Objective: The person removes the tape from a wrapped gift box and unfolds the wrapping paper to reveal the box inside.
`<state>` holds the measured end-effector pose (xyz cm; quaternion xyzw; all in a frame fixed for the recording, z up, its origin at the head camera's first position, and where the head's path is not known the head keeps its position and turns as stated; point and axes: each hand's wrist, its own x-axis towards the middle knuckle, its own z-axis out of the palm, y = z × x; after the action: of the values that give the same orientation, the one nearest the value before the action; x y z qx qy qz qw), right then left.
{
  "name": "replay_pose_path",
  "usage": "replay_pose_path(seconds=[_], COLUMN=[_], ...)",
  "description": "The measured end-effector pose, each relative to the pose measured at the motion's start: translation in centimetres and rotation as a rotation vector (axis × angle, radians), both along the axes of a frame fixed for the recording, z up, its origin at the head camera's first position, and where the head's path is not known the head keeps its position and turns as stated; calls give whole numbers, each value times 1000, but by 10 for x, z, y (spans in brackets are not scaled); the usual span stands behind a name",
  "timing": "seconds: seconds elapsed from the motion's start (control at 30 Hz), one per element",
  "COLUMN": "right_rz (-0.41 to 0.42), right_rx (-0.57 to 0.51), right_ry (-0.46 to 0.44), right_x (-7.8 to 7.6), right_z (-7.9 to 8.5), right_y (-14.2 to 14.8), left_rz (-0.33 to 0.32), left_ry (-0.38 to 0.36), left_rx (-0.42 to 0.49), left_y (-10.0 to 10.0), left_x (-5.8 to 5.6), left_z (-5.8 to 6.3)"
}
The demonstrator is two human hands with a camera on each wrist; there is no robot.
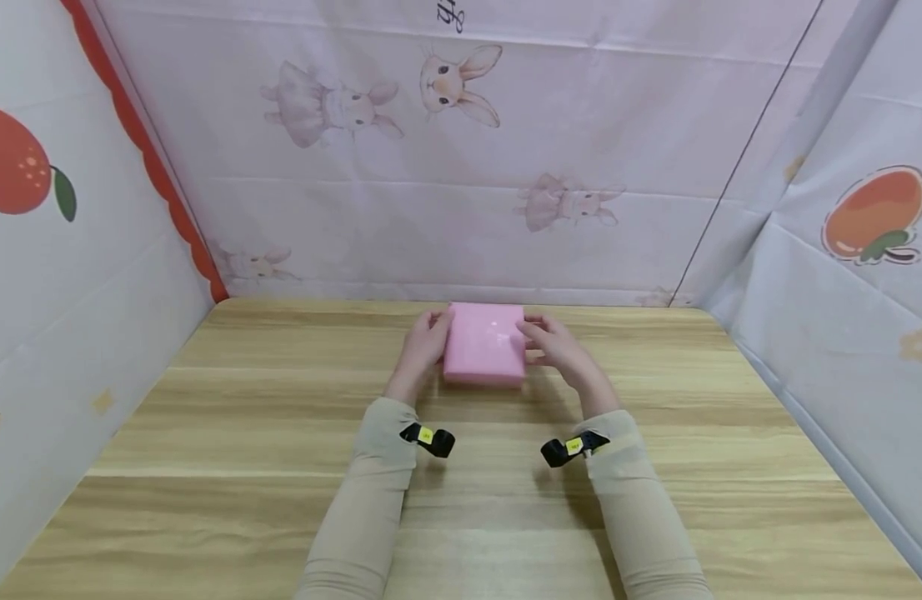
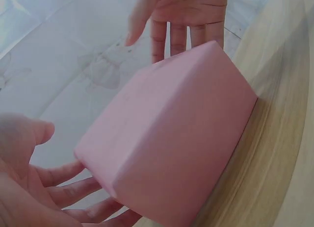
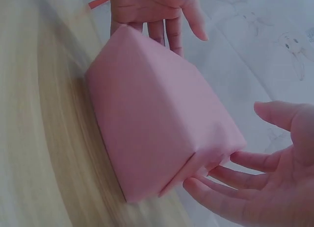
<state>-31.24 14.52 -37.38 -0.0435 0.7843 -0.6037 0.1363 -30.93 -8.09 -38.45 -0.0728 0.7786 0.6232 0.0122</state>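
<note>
A pink paper-wrapped box (image 1: 485, 342) sits on the wooden tabletop near its back edge. One end of the box (image 3: 196, 165) shows folded paper flaps in the right wrist view. My left hand (image 1: 423, 348) is at its left side, with fingers extended and fingertips (image 2: 68, 173) touching the box end, thumb raised apart from it. On the opposite side is my right hand (image 1: 564, 354), fingers spread and only slightly bent against the folded end, thumb away from the box. Neither hand is wrapped around it.
The wooden table (image 1: 243, 450) runs up to a back wall of white cloth (image 1: 401, 242) printed with rabbits. Fruit-printed cloth walls stand at the left (image 1: 71, 275) and right (image 1: 844, 300). Small black cameras are strapped to both wrists.
</note>
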Motion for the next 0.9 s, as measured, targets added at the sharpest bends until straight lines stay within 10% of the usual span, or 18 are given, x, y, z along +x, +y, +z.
replay_pose_path(seconds=[0.9], right_rz=[-226], right_rx=[-224], right_ry=[58], right_x=[4], right_z=[7], right_y=[10], left_rz=[102], left_ry=[127], left_rx=[236], left_y=[17], left_x=[5], left_z=[7])
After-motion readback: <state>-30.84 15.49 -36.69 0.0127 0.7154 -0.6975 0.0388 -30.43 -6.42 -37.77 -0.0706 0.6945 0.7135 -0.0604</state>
